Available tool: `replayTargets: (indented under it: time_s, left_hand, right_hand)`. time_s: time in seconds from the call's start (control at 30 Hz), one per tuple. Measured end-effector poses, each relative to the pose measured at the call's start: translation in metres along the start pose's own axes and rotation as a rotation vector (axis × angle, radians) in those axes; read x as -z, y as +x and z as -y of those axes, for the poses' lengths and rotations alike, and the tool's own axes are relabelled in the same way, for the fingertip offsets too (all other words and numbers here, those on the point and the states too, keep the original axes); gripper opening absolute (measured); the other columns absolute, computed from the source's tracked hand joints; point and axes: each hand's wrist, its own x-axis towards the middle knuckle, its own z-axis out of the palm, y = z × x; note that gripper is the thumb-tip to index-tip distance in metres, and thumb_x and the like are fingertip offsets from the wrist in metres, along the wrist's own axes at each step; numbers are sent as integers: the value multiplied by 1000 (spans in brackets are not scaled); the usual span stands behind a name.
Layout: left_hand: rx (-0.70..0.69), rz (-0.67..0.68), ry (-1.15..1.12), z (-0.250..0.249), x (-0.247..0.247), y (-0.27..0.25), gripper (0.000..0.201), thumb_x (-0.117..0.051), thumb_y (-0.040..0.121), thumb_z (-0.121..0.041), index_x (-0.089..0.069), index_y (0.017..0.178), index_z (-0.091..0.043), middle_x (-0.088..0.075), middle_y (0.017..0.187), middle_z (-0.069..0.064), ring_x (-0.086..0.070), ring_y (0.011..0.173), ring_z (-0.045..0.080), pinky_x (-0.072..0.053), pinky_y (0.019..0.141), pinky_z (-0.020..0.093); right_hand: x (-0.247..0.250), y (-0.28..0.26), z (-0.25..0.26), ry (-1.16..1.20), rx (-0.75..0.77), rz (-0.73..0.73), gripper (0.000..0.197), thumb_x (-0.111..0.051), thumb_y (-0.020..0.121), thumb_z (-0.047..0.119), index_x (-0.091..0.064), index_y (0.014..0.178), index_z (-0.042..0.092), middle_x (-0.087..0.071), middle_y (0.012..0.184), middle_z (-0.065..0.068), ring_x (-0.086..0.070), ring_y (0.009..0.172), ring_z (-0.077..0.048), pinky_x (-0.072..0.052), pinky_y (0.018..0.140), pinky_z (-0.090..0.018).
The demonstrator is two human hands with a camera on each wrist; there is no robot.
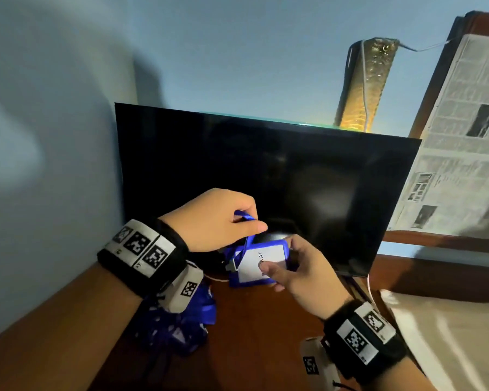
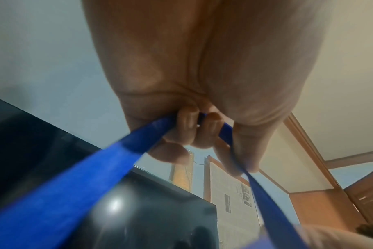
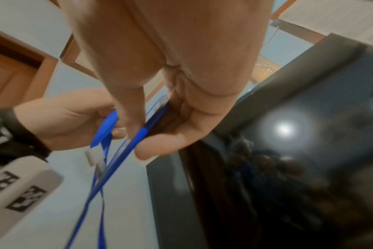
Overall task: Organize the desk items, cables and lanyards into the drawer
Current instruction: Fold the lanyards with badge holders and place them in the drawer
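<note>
Here my left grip (image 1: 218,218) pinches the limp, light strap (image 2: 126,151) while my right grip (image 1: 294,269) pinches the stiff badge (image 1: 261,263) by its edges, just above the desk (image 1: 254,334), before the monitor (image 1: 266,179).

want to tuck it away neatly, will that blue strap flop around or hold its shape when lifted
Likely floppy: the strap bends in a loop where the left hand pinches it and hangs in loose lines. The badge holder in the right hand looks flat and stiffer. Probably light.
</note>
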Motion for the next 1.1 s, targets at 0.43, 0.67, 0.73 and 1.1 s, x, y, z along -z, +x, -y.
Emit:
replayTargets:
  time_s: [0.43, 0.67, 0.73, 1.1]
  left_hand:
    - [278, 96, -504, 74, -60, 0, 36, -67, 82, -49, -65, 77, -13, -62, 70, 1, -52, 68, 18, -43, 66, 31]
    - [355, 271, -504, 39, -114, -59, 61, -32, 105, -62, -64, 73, -22, -43, 55, -5, -37, 50, 14, -34, 54, 31]
    - [257, 290, -417, 24, -109, -79, 59, -28, 101, -72, -61, 83, -26, -45, 62, -7, -42, 56, 14, -39, 58, 34]
    - [-20, -36, -19, 16, -37, -62, 37, -54, 105, -41, -55, 74, -20, -54, 64, -1, -53, 61, 17, -40, 59, 25]
  right_hand:
    - [10, -1, 34, 398, 247, -24, 20, -76, 84, 9, -57, 89, 5, -68, 79, -20, -59, 60, -23, -49, 49, -29]
    - [41, 29, 12, 328, 213, -441, 28, -78, 89, 13, -51, 83, 20, -66, 80, -10, -62, 69, -25, -52, 59, -37]
    - [43, 32, -12, 175, 159, -505, 30, -79, 90, 12, -49, 84, 17, -65, 77, -11, -62, 65, -22, -53, 57, -37]
    - [-33, -45, -98, -412, -36, 322, 19, -75, 90, 32, -57, 84, 32, -64, 79, 10, -62, 73, -2, -53, 66, -28]
